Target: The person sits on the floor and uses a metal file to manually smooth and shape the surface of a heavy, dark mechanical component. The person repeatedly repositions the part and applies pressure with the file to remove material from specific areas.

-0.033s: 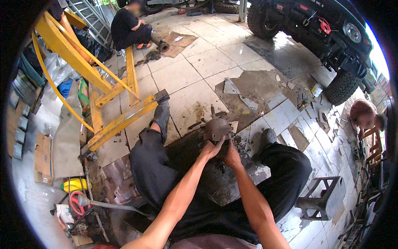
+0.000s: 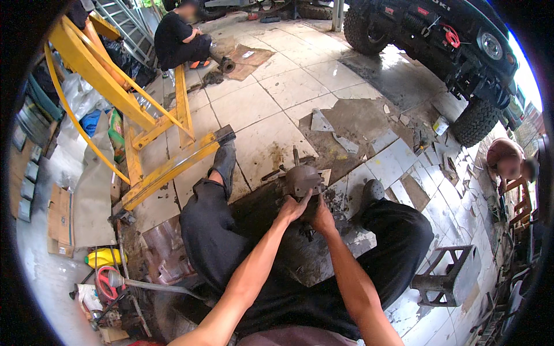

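Note:
Between my knees, both of my hands meet at a rounded brown-grey metal housing [image 2: 301, 179]. My left hand [image 2: 293, 207] grips its near lower side, with a finger laid along its surface. My right hand [image 2: 321, 218] holds the near right side, its thumb pointing up; the rest of its fingers are hidden. A thin metal shaft [image 2: 296, 154] points away from the housing's far side; whether it is joined to it I cannot tell. A dark slender tool or rod [image 2: 273, 174] lies on the floor just left of the housing.
A yellow steel hoist frame [image 2: 167, 183] stands left, its leg ending by my left foot. Broken tiles [image 2: 384, 161] lie ahead right, near a dark off-road vehicle [image 2: 438, 46]. A dark step stool [image 2: 450, 277] is at right. One person [image 2: 183, 37] squats far left; another person [image 2: 506, 158] is far right.

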A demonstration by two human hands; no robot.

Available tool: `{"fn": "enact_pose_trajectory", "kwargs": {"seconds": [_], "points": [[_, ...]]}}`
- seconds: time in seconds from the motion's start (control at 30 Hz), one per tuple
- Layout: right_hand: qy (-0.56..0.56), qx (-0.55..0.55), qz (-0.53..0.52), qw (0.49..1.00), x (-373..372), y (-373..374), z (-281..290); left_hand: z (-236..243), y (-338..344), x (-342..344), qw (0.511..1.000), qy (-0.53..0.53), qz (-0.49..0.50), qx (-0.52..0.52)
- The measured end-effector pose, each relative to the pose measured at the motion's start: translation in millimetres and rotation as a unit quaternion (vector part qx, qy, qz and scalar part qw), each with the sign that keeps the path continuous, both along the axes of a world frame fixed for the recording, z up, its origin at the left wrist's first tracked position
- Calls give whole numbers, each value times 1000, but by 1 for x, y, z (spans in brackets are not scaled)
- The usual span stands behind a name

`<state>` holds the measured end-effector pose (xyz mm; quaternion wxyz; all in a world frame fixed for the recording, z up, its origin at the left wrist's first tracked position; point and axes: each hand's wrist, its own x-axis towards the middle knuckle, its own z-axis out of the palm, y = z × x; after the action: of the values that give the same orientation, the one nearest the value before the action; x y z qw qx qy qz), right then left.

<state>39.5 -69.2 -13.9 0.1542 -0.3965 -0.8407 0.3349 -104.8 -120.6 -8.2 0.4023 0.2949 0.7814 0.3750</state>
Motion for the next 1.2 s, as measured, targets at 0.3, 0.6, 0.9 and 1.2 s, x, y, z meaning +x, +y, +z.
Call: {"fn": "enact_pose_trajectory", "kwargs": {"seconds": [0.3, 0.6, 0.9, 1.2], "points": [[-12, -64, -12, 998, 0, 2, 11, 9, 1, 5, 995, 18, 56, 81], [-15, -24, -6, 1000, -1, 6, -4, -1, -1, 0, 999, 10, -34, 2], [-66, -49, 6, 997, -4, -1, 9, -30, 10, -2, 976, 108, 90, 164], [-95, -6, 53, 994, 5, -4, 2, 8, 6, -3, 987, 13, 42, 155]]}}
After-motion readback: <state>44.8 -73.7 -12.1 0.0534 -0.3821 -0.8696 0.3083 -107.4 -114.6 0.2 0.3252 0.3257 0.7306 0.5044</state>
